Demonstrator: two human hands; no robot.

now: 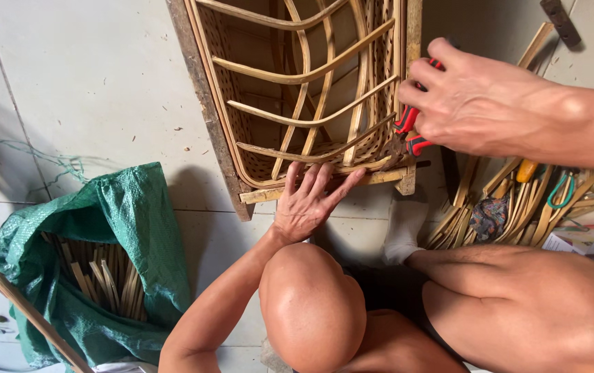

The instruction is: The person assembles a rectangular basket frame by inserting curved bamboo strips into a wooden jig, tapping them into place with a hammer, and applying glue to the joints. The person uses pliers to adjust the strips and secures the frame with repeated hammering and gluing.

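Note:
A woven bamboo basket frame [297, 90] with curved ribs stands on the tiled floor, set in a wooden frame [203, 103]. My left hand [310, 197] lies flat with fingers spread on the basket's lower rim, holding nothing. My right hand [473, 103] is closed on red-and-black handled pliers [407, 131], whose jaws meet the weave at the basket's lower right corner. My bare knees sit below in the foreground.
A green woven sack [124, 214] full of cut bamboo sticks [100, 280] lies at the lower left. Loose bamboo strips [511, 200], a green-handled tool [561, 190] and a cloth scrap lie at right. A wooden pole [34, 318] crosses the sack.

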